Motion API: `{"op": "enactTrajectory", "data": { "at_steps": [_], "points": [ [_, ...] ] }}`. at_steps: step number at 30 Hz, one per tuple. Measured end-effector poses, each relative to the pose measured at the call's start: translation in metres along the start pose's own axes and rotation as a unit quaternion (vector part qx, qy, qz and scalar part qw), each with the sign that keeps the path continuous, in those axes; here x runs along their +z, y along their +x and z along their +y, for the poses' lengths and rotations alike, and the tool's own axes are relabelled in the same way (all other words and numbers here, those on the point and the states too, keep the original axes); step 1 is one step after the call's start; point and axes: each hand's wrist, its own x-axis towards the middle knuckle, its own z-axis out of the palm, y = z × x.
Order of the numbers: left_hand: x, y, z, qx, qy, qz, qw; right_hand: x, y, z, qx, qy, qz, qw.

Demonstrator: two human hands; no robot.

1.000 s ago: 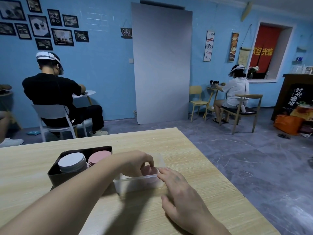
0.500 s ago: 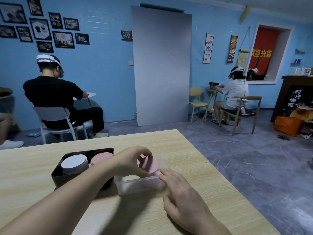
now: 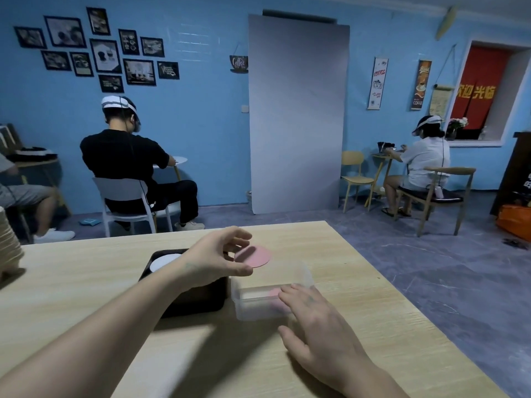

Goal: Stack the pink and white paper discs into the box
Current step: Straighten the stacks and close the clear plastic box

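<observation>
The left hand (image 3: 214, 261) pinches a pink disc (image 3: 255, 256) by its left edge above the clear box (image 3: 258, 308); the right hand (image 3: 316, 326), fingers straight, touches its near wall.

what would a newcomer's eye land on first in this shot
The pink disc stands out first, held by the left hand above the clear box at the middle of the wooden table. The right hand touches the box's near side with straight fingers, and a black tray with white discs sits just left of it. Behind, a person in black and a person in white sit facing the blue wall.
</observation>
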Motion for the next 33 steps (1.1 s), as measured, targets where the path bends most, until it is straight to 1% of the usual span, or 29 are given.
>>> {"op": "enactTrajectory", "data": {
  "at_steps": [3, 6, 10, 17, 22, 29, 31, 33],
  "points": [
    [-0.02, -0.008, -0.013, -0.012, 0.036, 0.02, 0.999, 0.005, 0.006, -0.015, 0.008, -0.004, 0.013, 1.0],
    [-0.036, -0.013, -0.033, -0.033, 0.084, 0.041, 0.995, 0.012, 0.013, -0.031, -0.005, -0.036, 0.03, 0.999],
    [-0.047, -0.013, -0.053, -0.034, 0.146, 0.069, 0.986, 0.025, 0.016, -0.035, -0.005, -0.013, 0.02, 1.0],
    [-0.051, -0.005, -0.067, -0.059, 0.208, 0.053, 0.975, 0.027, 0.015, -0.031, 0.001, 0.011, 0.028, 1.0],
    [-0.046, -0.001, -0.064, -0.057, 0.283, 0.057, 0.956, 0.025, 0.013, -0.034, 0.006, 0.013, 0.02, 1.0],
    [-0.049, -0.005, -0.062, -0.07, 0.273, 0.028, 0.959, 0.024, 0.013, -0.035, 0.004, 0.013, 0.013, 1.0],
    [-0.049, -0.007, -0.06, -0.058, 0.262, 0.043, 0.962, 0.024, 0.013, -0.034, 0.002, 0.014, 0.01, 1.0],
    [-0.044, -0.008, -0.055, -0.032, 0.211, 0.07, 0.974, 0.023, 0.013, -0.034, -0.001, 0.021, 0.011, 1.0]
  ]
}}
